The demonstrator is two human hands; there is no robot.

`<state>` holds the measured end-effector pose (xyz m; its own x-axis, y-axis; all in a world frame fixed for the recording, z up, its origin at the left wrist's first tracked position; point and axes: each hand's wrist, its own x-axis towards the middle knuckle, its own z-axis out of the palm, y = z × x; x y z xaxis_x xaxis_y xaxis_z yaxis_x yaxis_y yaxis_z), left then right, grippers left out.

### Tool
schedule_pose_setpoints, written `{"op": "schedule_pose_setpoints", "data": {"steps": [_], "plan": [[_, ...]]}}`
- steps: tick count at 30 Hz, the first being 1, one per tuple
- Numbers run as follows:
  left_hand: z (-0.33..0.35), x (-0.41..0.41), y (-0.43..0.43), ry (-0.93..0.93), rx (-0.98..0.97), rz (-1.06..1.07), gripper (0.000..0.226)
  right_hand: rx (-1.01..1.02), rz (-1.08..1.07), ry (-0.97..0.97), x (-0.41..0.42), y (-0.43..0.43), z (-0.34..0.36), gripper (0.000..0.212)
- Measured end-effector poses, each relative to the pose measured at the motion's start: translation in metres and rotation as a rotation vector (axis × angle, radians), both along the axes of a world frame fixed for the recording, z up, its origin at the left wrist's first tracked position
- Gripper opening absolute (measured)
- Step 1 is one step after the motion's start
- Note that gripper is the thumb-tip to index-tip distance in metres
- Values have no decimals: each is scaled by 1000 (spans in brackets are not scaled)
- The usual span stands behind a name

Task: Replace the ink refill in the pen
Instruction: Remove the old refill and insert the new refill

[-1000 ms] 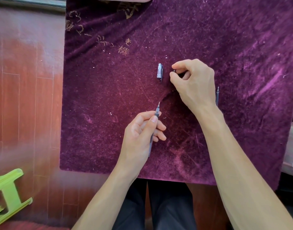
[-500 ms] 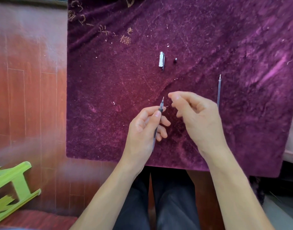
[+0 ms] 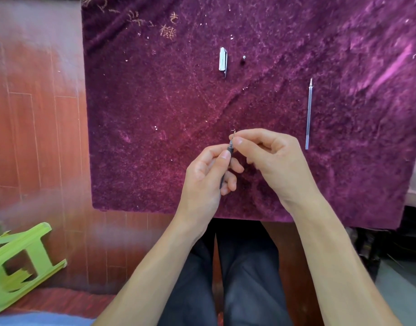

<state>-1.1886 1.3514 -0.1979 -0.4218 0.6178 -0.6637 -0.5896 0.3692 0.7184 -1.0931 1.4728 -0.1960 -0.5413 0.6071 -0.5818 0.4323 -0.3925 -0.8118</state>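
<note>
Left hand [image 3: 203, 175] grips pen [image 3: 227, 158]; right hand [image 3: 270, 158] pinches its tip; gold cloth writing [image 3: 167, 31] illegible.

hands: 2, left hand [image 3: 203, 175] and right hand [image 3: 273, 161] | pen barrel [image 3: 226, 170]: 1, held | loose refill [image 3: 308, 114]: 1, near cloth's right edge | pen cap [image 3: 223, 60]: 1 | small black tip piece [image 3: 243, 58]: 1 | purple cloth [image 3: 155, 114]: 1 | green stool [image 3: 21, 262]: 1

A: Both forearms bare, no sleeves; left hand [image 3: 205, 171] and right hand [image 3: 276, 161] bare too, nails short.
B: Dark trousers [image 3: 244, 278] on the legs; faint creases.
</note>
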Motion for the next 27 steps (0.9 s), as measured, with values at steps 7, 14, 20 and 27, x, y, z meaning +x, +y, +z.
{"op": "schedule_pose_setpoints", "data": {"steps": [7, 14, 20, 27], "plan": [[3, 3, -1, 13, 2, 10, 27, -75, -9, 33, -2, 4, -5, 9], [8, 6, 0, 19, -7, 22, 25, -105, -56, 22, -15, 20, -3, 7], [8, 8, 3, 22, -22, 27, 21, -65, -113, 45, -39, 45, 2, 9], [8, 7, 8, 55, -33, -8, 21, -1, -245, 107, -51, 78, 8, 13]]}}
